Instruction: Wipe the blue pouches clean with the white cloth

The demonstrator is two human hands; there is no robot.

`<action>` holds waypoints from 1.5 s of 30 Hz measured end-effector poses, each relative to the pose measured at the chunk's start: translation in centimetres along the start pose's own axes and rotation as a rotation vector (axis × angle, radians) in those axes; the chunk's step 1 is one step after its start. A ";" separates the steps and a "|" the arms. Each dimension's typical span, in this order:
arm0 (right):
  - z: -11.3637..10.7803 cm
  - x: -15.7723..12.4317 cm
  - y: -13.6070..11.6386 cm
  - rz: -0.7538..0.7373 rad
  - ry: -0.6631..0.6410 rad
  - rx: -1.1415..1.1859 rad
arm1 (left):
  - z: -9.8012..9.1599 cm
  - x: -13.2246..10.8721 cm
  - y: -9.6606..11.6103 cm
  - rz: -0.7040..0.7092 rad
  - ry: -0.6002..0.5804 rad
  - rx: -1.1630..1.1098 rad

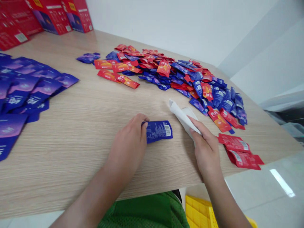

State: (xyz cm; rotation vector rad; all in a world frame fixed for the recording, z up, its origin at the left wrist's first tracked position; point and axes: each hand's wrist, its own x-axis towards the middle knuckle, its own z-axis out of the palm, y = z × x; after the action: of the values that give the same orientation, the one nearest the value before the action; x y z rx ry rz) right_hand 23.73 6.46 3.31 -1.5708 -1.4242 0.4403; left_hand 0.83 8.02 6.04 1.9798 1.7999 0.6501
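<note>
My left hand is closed on one end of a blue sachet, whose printed back with a barcode faces up just above the table. In my right hand a folded white tissue is pinched between thumb and fingers, its loose end pointing away to the left. Beyond both hands spreads a big heap of red and blue sachets. Two red sachets lie apart, to the right of my right hand.
Blue pouches lie overlapping at the left of the wooden table. Red boxes stand at the back left, near the white wall. Below the front edge is a yellow crate, close to my green clothing.
</note>
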 end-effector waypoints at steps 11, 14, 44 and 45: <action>1.7 -2.4 -4.2 -0.217 -0.158 -0.111 | 3.0 -8.1 -1.6 0.372 0.291 0.534; 3.9 -3.4 -6.1 -0.381 -0.306 -0.122 | 3.2 -8.4 -1.8 0.392 0.265 0.567; 0.5 -2.2 0.3 -0.336 -0.319 -0.520 | 2.8 -7.9 -1.6 0.333 0.296 0.459; -0.1 -1.9 0.4 -0.305 -0.285 -0.521 | 2.8 -7.9 -1.5 0.325 0.298 0.464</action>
State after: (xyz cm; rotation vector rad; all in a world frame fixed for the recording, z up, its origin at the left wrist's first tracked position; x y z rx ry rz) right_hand 23.57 4.74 2.45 -1.6918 -2.0865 0.1123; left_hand 0.68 0.39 2.22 2.6437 1.9511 0.7019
